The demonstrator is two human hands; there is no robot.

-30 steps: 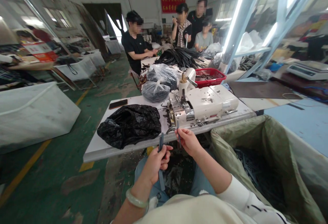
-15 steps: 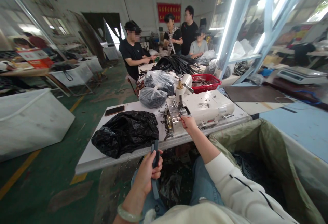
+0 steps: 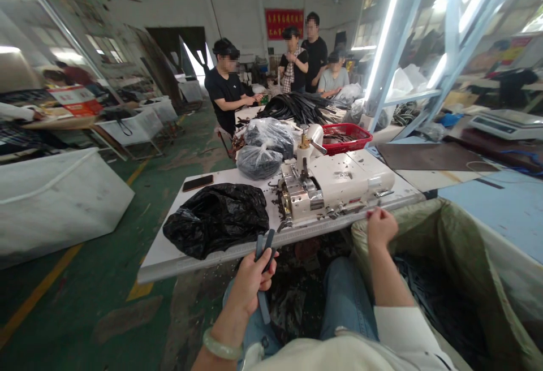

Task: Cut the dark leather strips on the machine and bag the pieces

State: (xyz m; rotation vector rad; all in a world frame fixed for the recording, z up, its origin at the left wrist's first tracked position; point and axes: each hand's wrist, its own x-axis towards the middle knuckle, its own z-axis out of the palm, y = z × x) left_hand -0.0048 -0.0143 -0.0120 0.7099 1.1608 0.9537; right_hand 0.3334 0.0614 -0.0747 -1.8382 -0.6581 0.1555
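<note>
Grey strips [image 3: 263, 307], left fingers [image 3: 266, 284] wrapped around

- A phone [image 3: 197, 183] lies beyond the left hand's grip [image 3: 257, 277], to its left.
- A white tub [image 3: 87, 201] stands well left of the grip.
- A red basket [image 3: 345, 147] sits beyond the grip, rightward.
- A co-worker in black [image 3: 226, 89] is far beyond it, slightly left.
- A red banner [image 3: 284, 24] hangs farther beyond.
- A scale [image 3: 507, 126] rests far right of the grip.

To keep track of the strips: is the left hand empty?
No: the left hand grips grey strips that stick out above and below it.
</note>
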